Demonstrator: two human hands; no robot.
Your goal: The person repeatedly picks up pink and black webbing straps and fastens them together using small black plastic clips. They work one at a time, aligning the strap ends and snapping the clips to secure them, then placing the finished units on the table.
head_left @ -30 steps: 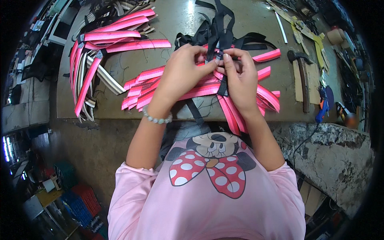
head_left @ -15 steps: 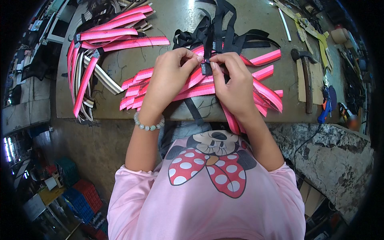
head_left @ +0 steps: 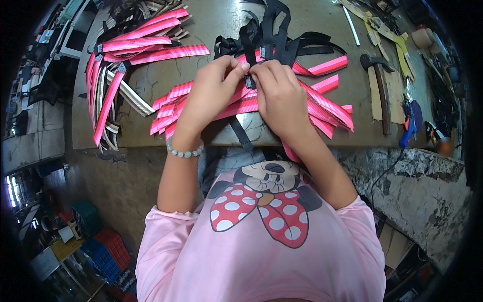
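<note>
My left hand (head_left: 215,90), with a beaded bracelet on its wrist, pinches at a narrow black webbing strap (head_left: 247,41) over the middle of the pile. Close against it, my right hand (head_left: 279,95) has its thumb and fingers closed at the same strap; the exact grip is partly hidden by the fingers. A small dark label (head_left: 250,82) hangs just below the fingertips. Under both hands lie pink striped webbing straps (head_left: 176,108), spread left and right. Behind the fingers, black webbing (head_left: 307,46) loops up in a loose heap.
Another bundle of pink and beige straps (head_left: 136,46) lies at the left of the table (head_left: 216,137). On the right are a hammer (head_left: 385,95), cardboard (head_left: 398,100), a blue hot-glue gun (head_left: 408,132) with a cord, and a white stick (head_left: 351,25). Loose threads are scattered about.
My right hand has shifted left and turned, its fingers curling in beside the left fingertips. The black strap and label have moved slightly left. My left hand stays nearly in place.
</note>
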